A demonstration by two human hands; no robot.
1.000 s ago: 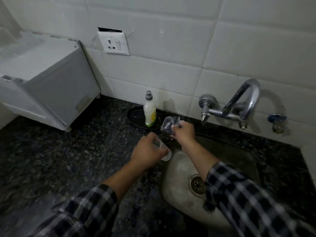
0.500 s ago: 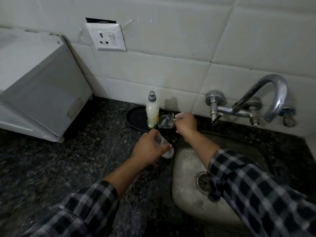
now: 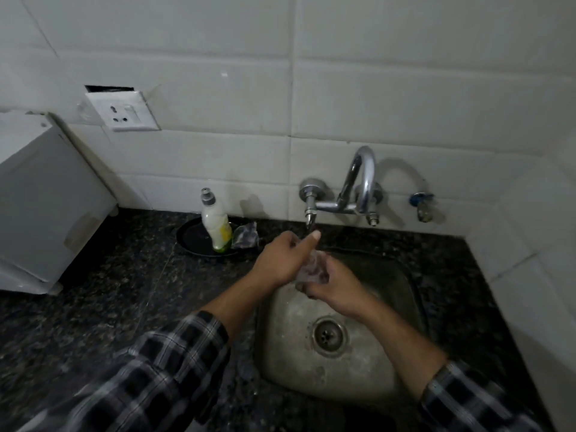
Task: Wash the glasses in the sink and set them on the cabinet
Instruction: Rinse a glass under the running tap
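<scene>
So both hands are over the sink (image 3: 405, 310), right under the small tap (image 3: 311, 213). The left hand (image 3: 280, 263) has its fingers curled round the clear glass (image 3: 311, 271), thumb sticking up. The right hand (image 3: 335, 286) wraps the glass from the other side. The glass is pretty blurry tbh. A soap bottle (image 3: 216, 224) stands on a dark round tray (image 3: 191, 241) just left of the sink.

Granite counter (image 3: 124, 291) with sink (image 3: 280, 338), tray (image 3: 193, 235), white box (image 3: 46, 213)
</scene>
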